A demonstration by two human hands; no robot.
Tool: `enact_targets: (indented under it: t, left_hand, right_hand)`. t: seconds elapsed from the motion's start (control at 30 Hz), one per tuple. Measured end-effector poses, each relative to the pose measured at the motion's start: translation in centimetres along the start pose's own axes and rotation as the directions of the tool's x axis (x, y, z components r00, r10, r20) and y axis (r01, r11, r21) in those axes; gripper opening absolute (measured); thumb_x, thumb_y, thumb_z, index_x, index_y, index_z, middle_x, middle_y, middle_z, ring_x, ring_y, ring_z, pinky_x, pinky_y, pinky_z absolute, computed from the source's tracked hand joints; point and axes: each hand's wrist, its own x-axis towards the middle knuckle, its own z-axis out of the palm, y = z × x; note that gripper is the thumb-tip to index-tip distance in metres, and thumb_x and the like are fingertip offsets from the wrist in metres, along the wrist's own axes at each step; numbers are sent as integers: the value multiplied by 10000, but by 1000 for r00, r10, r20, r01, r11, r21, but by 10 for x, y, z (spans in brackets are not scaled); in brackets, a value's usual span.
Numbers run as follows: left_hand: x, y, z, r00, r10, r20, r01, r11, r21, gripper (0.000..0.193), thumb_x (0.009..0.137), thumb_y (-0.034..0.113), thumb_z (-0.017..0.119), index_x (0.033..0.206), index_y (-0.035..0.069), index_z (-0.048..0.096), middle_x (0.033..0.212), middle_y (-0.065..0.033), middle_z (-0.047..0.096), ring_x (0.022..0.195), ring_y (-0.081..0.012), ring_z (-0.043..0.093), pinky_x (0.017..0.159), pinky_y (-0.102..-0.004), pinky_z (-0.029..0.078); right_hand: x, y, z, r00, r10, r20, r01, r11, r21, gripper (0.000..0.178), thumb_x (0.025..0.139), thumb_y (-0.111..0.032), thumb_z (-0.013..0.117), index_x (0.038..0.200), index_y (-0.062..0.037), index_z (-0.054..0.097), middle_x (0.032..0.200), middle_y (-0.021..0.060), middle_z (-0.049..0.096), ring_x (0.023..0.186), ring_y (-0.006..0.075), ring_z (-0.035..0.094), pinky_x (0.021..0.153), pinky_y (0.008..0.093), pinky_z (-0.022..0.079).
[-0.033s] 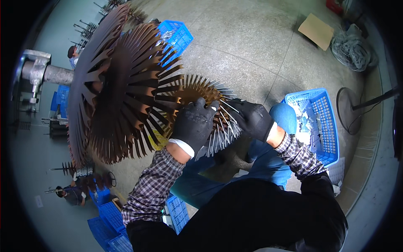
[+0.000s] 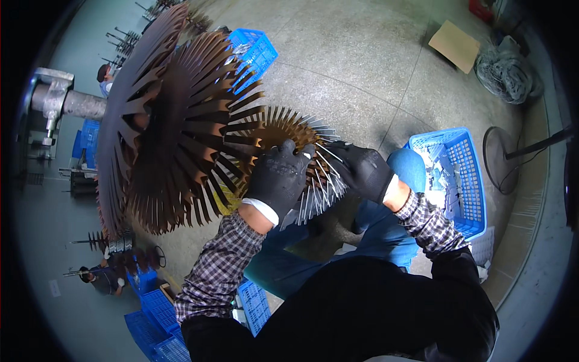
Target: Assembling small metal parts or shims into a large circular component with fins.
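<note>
Large brown discs with slotted, finger-like rims (image 2: 193,120) sit on a horizontal metal shaft (image 2: 83,107) at the left. In front of them is a smaller brown slotted wheel (image 2: 280,125), with thin silvery metal strips (image 2: 313,202) fanning out from its near and right side. My left hand (image 2: 277,178), in a black glove, is closed at the wheel with its fingers curled; what lies between them is hidden. My right hand (image 2: 362,172), also black-gloved, is closed at the wheel's right side, its fingertips pinching the end of a metal strip (image 2: 330,152).
A blue basket (image 2: 476,181) of flat metal pieces stands by my right knee. Another blue basket (image 2: 262,57) is beyond the discs. Further out are cardboard (image 2: 455,45), a bundle of grey wire (image 2: 506,72) and a round-based stand (image 2: 497,158). Two people and blue crates (image 2: 160,311) are at the left.
</note>
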Motion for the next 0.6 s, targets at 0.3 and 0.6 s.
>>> enact_targets:
  t: [0.3, 0.6]
  left_hand:
    - [-25, -3, 3, 963, -9, -271, -88, 934, -346, 347, 951, 164, 674, 1287, 76, 693, 1160, -166, 677, 879, -333, 677, 745, -448, 557]
    - [-85, -85, 15, 949, -262, -173, 153, 867, -474, 406, 980, 103, 636, 1381, 37, 622, 1243, -146, 693, 907, -277, 666, 856, -420, 522]
  right_hand:
    - [11, 29, 2, 951, -310, 16, 310, 949, -52, 416, 1007, -223, 619, 1375, -29, 637, 1184, 217, 729, 898, 356, 720, 799, 409, 586]
    - [6, -6, -32, 979, 46, 199, -57, 997, 47, 471, 997, -179, 655, 1457, -84, 617, 1127, 178, 759, 809, 307, 713, 734, 384, 568]
